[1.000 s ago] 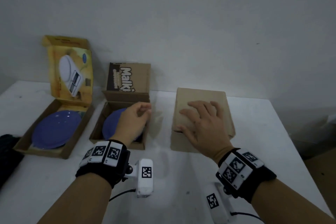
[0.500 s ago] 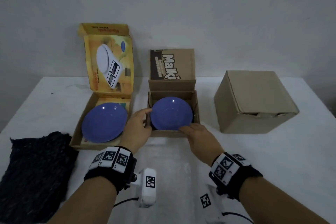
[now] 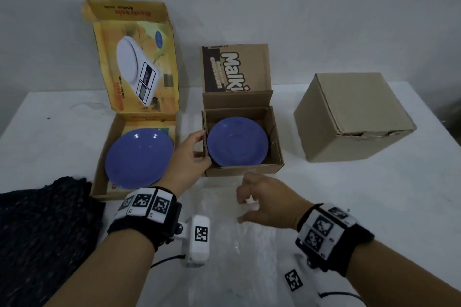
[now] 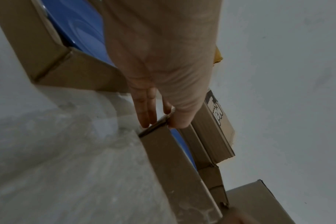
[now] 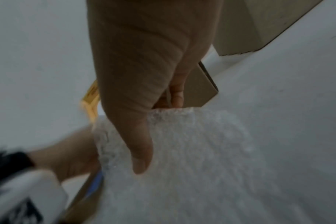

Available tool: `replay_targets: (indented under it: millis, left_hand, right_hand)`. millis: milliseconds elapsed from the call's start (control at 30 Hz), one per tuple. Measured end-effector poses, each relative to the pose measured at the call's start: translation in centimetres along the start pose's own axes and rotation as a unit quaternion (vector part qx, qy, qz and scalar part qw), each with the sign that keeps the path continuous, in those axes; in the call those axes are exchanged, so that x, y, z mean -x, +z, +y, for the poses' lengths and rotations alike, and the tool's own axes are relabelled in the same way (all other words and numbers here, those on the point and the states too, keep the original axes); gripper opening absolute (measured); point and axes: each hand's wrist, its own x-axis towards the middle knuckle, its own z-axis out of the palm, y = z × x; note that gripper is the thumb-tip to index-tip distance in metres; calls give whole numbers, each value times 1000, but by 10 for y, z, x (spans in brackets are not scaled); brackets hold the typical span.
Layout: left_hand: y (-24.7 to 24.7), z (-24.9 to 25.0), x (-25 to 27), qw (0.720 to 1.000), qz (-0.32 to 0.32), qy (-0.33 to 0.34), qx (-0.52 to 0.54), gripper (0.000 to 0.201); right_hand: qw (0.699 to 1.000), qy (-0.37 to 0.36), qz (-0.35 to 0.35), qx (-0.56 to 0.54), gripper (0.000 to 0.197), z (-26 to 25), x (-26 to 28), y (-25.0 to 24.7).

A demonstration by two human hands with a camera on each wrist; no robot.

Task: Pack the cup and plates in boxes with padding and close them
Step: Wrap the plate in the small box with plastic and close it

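The right hand [image 3: 268, 203] pinches the limp, light bubble wrap [image 3: 239, 239] by its far edge, just before the Malki box [image 3: 243, 169]; the left hand [image 3: 188, 157] grips that box's stiff left wall.

Light: we see dim, flat, bluish illumination; no source visible.
Shadows: soft, faint.
Glare: small highlights on the left plate [image 3: 139, 158].
Blur: right wrist view smeared.
Edges: wide-angle bending.
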Motion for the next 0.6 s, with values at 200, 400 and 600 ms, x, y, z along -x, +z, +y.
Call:
replay_targets:
  millis: [200, 400, 600]
  left_hand:
    - [-1, -9, -7, 997, -45, -10, -58, 94]
    - [3, -13, -19, 996, -52, -9, -70, 89]
    - [12, -11, -21, 991, -29, 2, -127, 82]
  right_hand:
    - [959, 87, 146, -227, 23, 16, -7, -58]
    - [857, 196, 286, -381, 34, 25, -29, -75]
    - [839, 234, 336, -359, 23, 35, -44, -61]
